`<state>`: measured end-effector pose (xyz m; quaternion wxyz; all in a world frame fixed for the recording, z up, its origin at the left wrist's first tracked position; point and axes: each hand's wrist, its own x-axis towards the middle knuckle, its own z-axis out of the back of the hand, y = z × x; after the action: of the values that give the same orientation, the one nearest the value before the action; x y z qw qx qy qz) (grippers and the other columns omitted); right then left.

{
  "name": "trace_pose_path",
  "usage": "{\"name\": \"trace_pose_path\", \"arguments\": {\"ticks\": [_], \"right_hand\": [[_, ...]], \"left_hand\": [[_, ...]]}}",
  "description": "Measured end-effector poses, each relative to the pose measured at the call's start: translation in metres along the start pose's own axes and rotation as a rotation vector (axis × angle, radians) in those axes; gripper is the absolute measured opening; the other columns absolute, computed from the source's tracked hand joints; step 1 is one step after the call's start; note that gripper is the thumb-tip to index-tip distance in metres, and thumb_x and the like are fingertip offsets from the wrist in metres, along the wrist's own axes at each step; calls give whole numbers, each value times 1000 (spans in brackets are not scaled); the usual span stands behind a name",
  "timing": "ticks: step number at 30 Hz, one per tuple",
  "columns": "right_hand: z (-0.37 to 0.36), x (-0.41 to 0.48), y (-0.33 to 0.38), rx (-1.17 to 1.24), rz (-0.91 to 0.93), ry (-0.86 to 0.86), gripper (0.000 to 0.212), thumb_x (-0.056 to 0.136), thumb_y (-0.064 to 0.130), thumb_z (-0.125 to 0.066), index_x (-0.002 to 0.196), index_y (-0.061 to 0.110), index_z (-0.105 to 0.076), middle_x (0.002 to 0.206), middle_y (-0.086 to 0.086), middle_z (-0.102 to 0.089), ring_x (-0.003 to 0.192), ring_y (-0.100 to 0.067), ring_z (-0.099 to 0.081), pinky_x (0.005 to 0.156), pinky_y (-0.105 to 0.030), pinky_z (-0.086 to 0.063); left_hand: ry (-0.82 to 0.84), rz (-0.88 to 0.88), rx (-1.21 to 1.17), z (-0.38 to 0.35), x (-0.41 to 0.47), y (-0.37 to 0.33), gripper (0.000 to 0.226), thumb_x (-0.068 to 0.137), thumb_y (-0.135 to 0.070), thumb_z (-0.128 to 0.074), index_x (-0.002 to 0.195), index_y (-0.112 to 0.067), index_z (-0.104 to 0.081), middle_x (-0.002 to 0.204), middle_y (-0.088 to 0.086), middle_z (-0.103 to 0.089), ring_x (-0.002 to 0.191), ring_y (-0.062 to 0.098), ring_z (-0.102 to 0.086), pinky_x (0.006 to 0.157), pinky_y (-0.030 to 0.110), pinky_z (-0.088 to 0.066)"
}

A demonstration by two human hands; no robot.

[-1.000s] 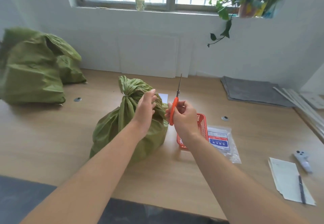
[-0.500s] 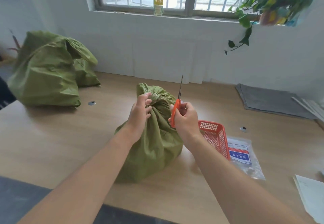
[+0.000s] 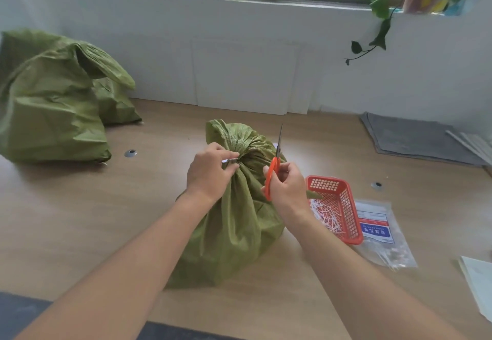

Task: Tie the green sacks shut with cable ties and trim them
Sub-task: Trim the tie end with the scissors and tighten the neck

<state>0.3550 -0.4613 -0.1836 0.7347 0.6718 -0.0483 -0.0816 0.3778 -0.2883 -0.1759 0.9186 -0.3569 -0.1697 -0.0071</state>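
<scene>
Left hand (image 3: 209,173) at sack (image 3: 234,222) neck

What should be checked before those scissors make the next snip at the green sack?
1. Neck of green sack bunched tight: ok.
2. Neck pinched by left hand: ok.
3. Tail of cable tie exposed: cannot tell, only a pale bit shows at the fingers.
4. Grip on scissors by right hand: ok.
5. Blades at the neck: not ok, they point up beside it.
6. Offcut spot: ok, red basket stands beside the sack.
</scene>
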Motion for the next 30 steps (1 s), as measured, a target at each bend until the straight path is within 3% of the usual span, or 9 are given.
{"name": "trace_pose_path", "arguments": {"ticks": [2, 5, 9, 13, 15, 24, 30], "right_hand": [[2, 11, -7, -11, -3, 22, 17, 100, 29, -67, 99, 14, -59, 80, -2, -66, 68, -16, -65, 66, -40, -60], [8, 28, -19, -113, 32, 61, 19, 97, 30, -71, 101, 17, -58, 80, 1, -65, 62, -5, -60, 56, -22, -53], [16, 52, -30, -454, 205, 160, 17, 94, 35, -68, 100, 25, -56, 86, 4, -64, 76, -18, -63, 68, -36, -55], [24, 64, -29, -718, 443, 219, 25, 88, 34, -71, 110, 24, -62, 91, 12, -62, 82, -11, -59, 72, -31, -53], [24, 69, -30, -799, 543, 240, 32, 88, 34, -69, 117, 22, -65, 98, 9, -65, 89, -14, -61, 75, -32, -54], [6, 81, -30, -911, 645, 272, 33, 87, 31, -66, 118, 21, -70, 105, 4, -70, 95, -19, -65, 75, -34, -57], [-6, 85, -31, -949, 659, 259, 22, 90, 28, -69, 111, 20, -71, 102, 6, -69, 90, -19, -66, 71, -35, -58]], "left_hand": [[-31, -37, 53, -6, 5, 1, 14, 89, -24, -80, 103, -21, -83, 96, -5, -72, 80, 16, -64, 73, 35, -55], [-159, -24, 31, -11, 13, 2, 8, 90, -21, -79, 96, -17, -83, 89, -3, -76, 73, 14, -67, 72, 36, -59], [-248, 60, -5, -2, 26, 5, 10, 93, -18, -76, 97, -11, -82, 87, -6, -70, 69, 8, -63, 73, 31, -58], [-263, 121, -5, 8, 36, 12, 9, 92, -17, -78, 98, -13, -83, 90, -4, -75, 71, -2, -62, 65, 5, -45], [-261, 156, -29, 10, 38, 12, 10, 91, -17, -78, 100, -15, -83, 90, -4, -77, 74, -1, -65, 64, 1, -44], [-211, 146, -111, 9, 42, 13, 9, 90, -18, -80, 98, -19, -83, 82, -15, -75, 77, 6, -73, 68, 7, -51], [-182, 96, -130, 10, 47, 18, 10, 90, -18, -79, 99, -17, -83, 86, -11, -77, 77, 6, -73, 71, 13, -56]]}}
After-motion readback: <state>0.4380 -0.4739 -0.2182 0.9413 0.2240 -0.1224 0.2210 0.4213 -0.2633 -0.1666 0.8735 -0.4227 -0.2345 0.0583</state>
